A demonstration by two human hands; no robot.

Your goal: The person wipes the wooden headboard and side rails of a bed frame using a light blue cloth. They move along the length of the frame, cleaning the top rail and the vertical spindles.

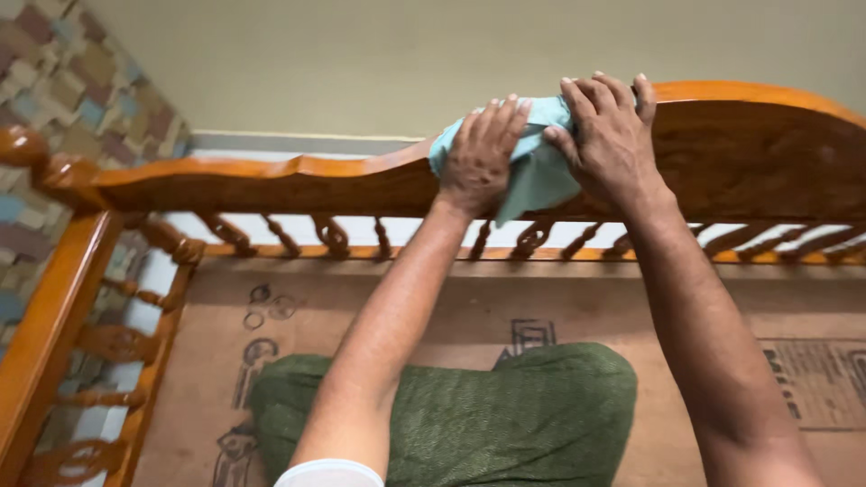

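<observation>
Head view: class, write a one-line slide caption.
Both hands, left and right, press a teal cloth on the wooden backrest.

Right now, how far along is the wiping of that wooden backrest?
In hand: both hands, left hand and right hand, press a light blue cloth onto the top rail near its middle. Done: cannot tell; the glossy wood shows no clear wiped boundary. Left: the spindles and side armrest are untouched by the cloth at this moment.
</observation>
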